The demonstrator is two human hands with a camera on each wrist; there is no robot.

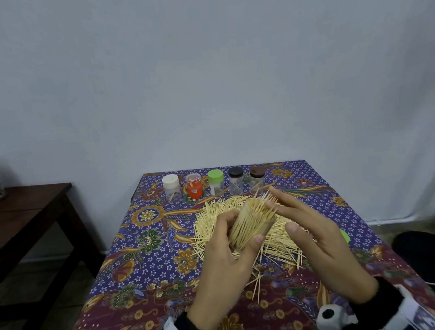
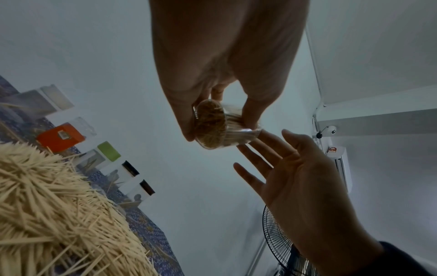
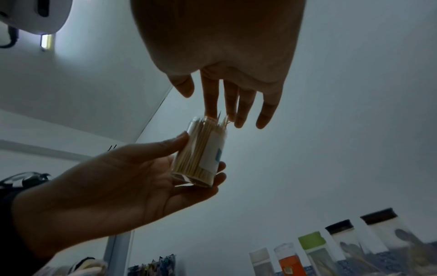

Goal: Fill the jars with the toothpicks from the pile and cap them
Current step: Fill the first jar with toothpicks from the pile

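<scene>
The left hand [image 1: 224, 264] holds a clear round jar [image 1: 251, 227], uncapped and packed with thin wooden toothpicks, tilted above the pile [image 1: 240, 214] on the patterned bench [image 1: 141, 273]. The right hand [image 1: 319, 242], fingers spread straight, touches the protruding tips.

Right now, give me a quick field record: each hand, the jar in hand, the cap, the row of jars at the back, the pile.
left hand: grips the clear jar, tilted
clear jar: packed with toothpicks, tips sticking out, uncapped
right hand: fingers straight, fingertips at the protruding tips
green cap: on the tablecloth, partly hidden behind the right hand
back row: five capped jars, white, orange, green-capped, two dark-capped
toothpick pile: large, under the hands
</scene>
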